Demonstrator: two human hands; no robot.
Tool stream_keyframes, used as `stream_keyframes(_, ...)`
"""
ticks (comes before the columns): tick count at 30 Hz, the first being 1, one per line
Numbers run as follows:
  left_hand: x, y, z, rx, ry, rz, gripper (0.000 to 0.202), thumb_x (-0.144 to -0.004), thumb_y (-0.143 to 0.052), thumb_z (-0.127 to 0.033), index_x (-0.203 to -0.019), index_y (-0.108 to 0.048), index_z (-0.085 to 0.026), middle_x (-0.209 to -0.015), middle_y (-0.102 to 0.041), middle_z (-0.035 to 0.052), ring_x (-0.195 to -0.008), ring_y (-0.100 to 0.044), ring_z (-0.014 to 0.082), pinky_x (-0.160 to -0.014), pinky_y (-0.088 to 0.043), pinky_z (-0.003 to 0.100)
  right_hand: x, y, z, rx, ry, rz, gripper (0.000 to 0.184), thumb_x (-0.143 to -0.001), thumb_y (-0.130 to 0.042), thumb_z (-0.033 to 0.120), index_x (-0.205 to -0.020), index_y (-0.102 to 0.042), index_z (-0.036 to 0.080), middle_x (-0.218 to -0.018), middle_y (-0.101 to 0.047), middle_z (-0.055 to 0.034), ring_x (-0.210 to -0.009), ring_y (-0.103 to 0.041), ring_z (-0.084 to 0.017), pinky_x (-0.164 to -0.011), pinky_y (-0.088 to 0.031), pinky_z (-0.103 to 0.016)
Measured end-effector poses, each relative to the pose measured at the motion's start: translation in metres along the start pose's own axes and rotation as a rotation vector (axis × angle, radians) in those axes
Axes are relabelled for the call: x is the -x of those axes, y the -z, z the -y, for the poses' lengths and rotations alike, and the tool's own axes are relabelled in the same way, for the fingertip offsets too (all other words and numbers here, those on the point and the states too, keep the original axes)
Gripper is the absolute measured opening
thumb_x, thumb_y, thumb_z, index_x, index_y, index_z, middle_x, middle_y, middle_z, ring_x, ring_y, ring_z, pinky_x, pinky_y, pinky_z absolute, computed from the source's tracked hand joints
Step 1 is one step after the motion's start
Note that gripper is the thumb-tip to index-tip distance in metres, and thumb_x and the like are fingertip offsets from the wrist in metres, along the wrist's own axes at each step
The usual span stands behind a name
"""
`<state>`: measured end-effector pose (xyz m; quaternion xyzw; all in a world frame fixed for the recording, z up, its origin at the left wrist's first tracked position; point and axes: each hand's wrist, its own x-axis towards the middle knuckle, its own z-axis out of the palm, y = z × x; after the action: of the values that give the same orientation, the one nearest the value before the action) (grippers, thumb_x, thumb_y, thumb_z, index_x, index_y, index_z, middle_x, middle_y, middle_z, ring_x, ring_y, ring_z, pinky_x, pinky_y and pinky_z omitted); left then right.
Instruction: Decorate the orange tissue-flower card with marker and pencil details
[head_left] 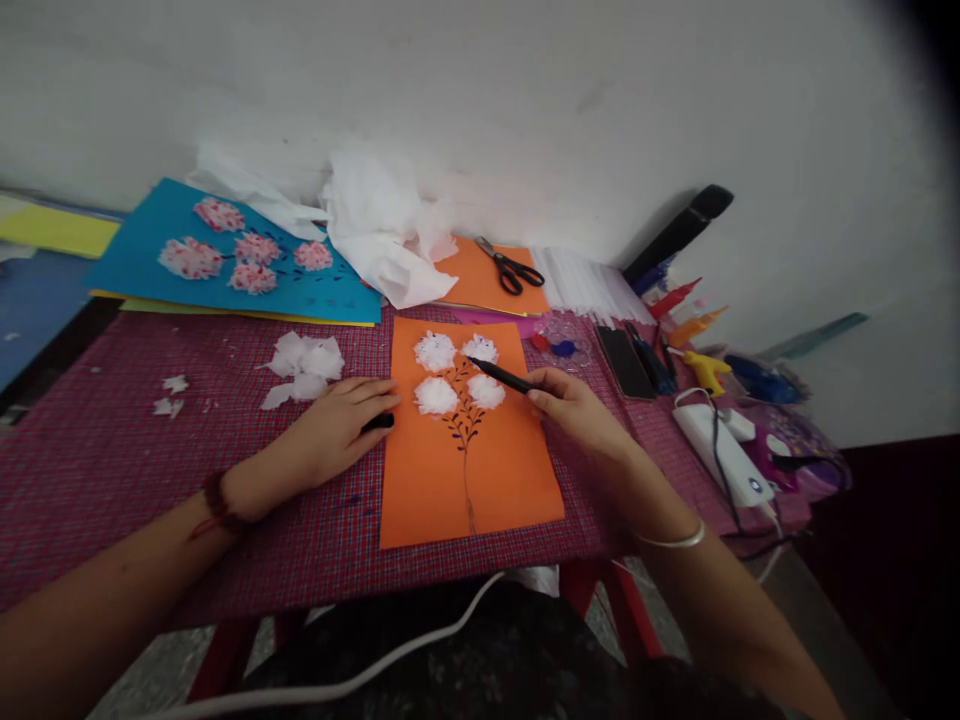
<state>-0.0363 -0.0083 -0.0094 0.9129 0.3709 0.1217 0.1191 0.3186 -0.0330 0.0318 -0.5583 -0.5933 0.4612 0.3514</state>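
An orange sheet of paper [427, 490] lies in front of me, with white tissue-paper flowers [436, 397] and a drawn dark stem with small leaves [466, 430]. My right hand [574, 408] grips a black marker [504, 376], its tip at the upper right flower near the top of the stem. My left hand [341, 430] rests at the sheet's left edge, fingertips touching it. Between its thumb and forefinger sits a short black marker cap [379, 422]. Torn white tissue pieces [304, 365] lie just beyond the left hand.
A blue sheet [150, 235] with pink-white tissue flowers lies at the back left. Crumpled white tissue [375, 215] leans by the wall. Black scissors [510, 270] rest on orange paper. Rightward are a phone [625, 362], a yellow glue gun [705, 370] and a white power strip [724, 455].
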Motion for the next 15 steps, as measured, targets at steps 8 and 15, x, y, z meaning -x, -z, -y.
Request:
stream_keyframes(8, -0.001, 0.0, -0.003, 0.032, 0.007, -0.017, 0.04, -0.1, -0.044, -0.033, -0.133, -0.062, -0.019, -0.146, -0.058, 0.011, -0.135, -0.051, 0.0293, -0.115, -0.037, 0.051, -0.025, -0.018, 0.007, 0.55, 0.252, -0.077, 0.02, -0.082, -0.058, 0.019, -0.1, -0.065, 0.021, -0.096, -0.071, -0.0052, -0.088, -0.064, -0.022, -0.078, -0.047, -0.033)
stream_keyframes(15, -0.002, 0.001, -0.004, 0.015, 0.001, -0.014, 0.039, -0.099, -0.045, -0.031, -0.132, -0.062, -0.017, -0.145, -0.059, 0.0121, -0.135, -0.051, 0.0285, -0.114, -0.038, 0.049, -0.028, -0.03, 0.014, 0.763, 0.336, -0.008, 0.024, -0.087, -0.055, 0.016, -0.108, -0.065, 0.02, -0.109, -0.071, -0.0101, -0.1, -0.067, -0.026, -0.088, -0.048, -0.037)
